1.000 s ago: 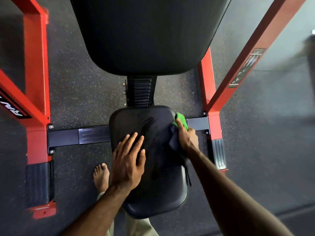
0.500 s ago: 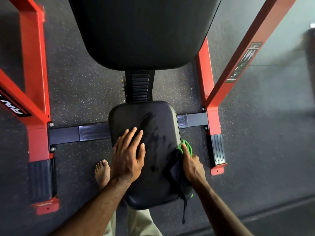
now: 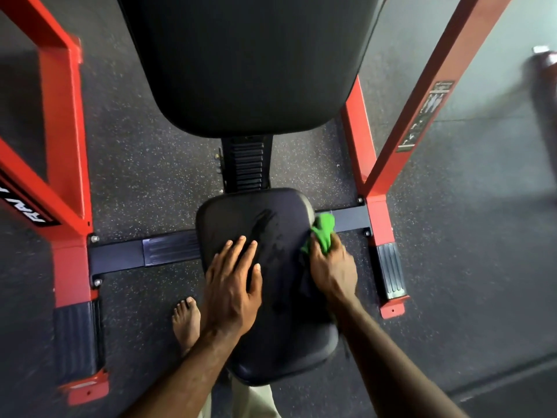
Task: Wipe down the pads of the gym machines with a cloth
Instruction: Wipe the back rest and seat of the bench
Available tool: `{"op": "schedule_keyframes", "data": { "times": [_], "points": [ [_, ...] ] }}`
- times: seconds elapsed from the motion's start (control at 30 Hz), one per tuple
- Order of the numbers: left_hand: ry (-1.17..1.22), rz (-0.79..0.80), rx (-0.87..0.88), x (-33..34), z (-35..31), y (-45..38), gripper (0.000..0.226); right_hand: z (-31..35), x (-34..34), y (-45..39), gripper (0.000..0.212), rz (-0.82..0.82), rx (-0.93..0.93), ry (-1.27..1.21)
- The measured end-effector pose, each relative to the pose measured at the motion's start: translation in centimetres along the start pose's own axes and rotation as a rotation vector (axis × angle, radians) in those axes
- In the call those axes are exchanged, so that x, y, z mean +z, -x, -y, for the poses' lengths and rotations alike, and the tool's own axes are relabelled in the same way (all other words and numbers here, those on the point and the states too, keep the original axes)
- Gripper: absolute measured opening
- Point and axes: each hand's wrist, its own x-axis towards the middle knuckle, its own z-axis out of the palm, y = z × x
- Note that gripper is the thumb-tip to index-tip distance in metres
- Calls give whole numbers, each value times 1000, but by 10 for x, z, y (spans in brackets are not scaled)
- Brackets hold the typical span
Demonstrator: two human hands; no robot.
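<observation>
Seat pad (image 3: pixel 280 342) mostly taken: my left hand (image 3: pixel 232 291) flat on its left half, my right hand (image 3: pixel 331 267) with the green cloth (image 3: pixel 323 232) at the right edge. Bare strip between them and at the near end. Back pad (image 3: pixel 241 61) overhangs ahead. Red frame posts (image 3: pixel 63 164) wall both sides; dark crossbar (image 3: pixel 144 251) low. Open floor (image 3: pixel 467 251) right.

Left hand (image 3: pixel 232 292) flat, fingers (image 3: pixel 241 251) straight and spread, right hand (image 3: pixel 333 267) curled, both forearms extended forward
</observation>
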Motion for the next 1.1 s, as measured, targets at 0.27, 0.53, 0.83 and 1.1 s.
{"op": "schedule_keyframes", "data": {
  "times": [0.27, 0.53, 0.83, 1.1],
  "points": [
    [65, 6, -47, 2, 7, -1, 47, 85, 13, -93, 45, 91, -539, 173],
    [99, -4, -99, -1, 7, -3, 51, 114, 18, -102, 46, 30, -606, 434],
    [90, -17, -259, -10, 3, -1, 56, 154, 52, -66, 40, 10, -672, 382],
    [245, -128, -399, -21, -3, -3, 44, 172, 69, -66, 56, 174, -944, 468]
  ]
}}
